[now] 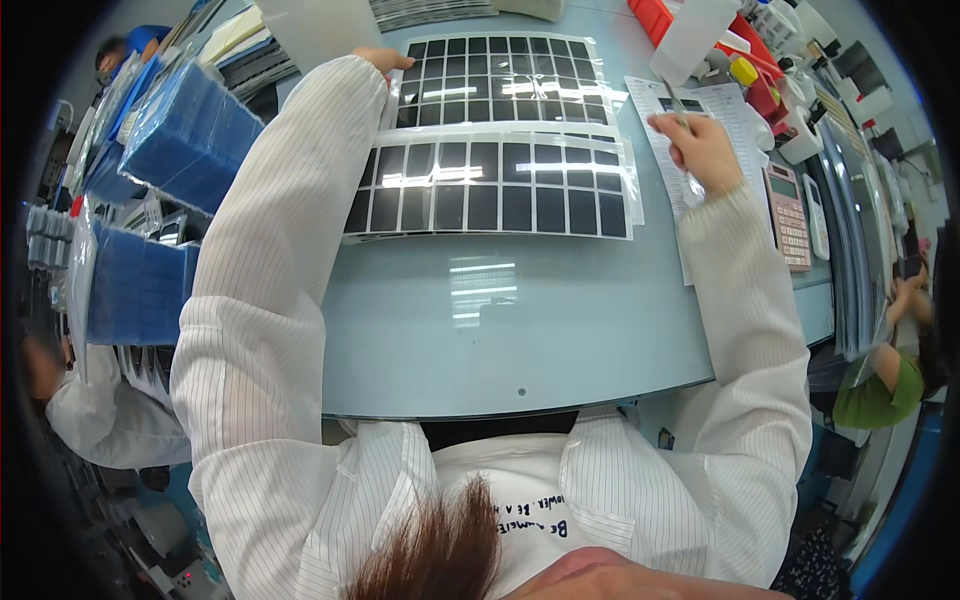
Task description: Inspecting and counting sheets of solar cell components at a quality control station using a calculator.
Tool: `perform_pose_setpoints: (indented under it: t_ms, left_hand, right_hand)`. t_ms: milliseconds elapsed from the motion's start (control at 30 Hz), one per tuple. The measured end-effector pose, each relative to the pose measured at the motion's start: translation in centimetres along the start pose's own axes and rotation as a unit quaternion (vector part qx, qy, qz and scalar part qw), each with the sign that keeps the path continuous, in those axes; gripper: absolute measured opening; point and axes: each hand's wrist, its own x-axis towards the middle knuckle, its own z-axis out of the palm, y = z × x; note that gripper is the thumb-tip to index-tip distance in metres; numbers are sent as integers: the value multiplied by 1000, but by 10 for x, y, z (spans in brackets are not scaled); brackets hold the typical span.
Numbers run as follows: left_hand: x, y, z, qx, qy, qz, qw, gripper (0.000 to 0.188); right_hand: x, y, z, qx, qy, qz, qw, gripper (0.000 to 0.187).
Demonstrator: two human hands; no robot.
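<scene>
Two stacked groups of clear-backed sheets with rows of black rectangular stickers lie before me: a far sheet (490, 85) and a nearer sheet (500, 190), which overlaps the far one's lower edge. My left hand (380, 59) is at the far sheet's upper left edge, its thumb on the margin and its other fingers partly hidden. Over at the right, my right hand (703, 152) is closed around slim metal tweezers (676, 98), pointing away from me. Beneath the tweezers is a printed paper (655, 140) with a small black piece near their tip.
Blue plastic-wrapped stacks (185, 130) stand along the left. At right are a pink calculator (787, 215), a white handheld device (816, 215), a red bin (655, 20) and a translucent container (693, 40). Other people sit at both sides. The glossy table (520, 330) ends close to my body.
</scene>
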Motion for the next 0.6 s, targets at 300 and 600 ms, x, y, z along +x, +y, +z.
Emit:
perform_pose_setpoints:
  t_ms: [300,600]
  left_hand:
    - [-17,10,9,81,-17,72,994,74]
    - [-5,9,22,-42,-15,95,994,62]
  right_hand:
    - [55,-15,54,61,5,1,998,25]
    - [49,-3,63,67,16,-7,998,37]
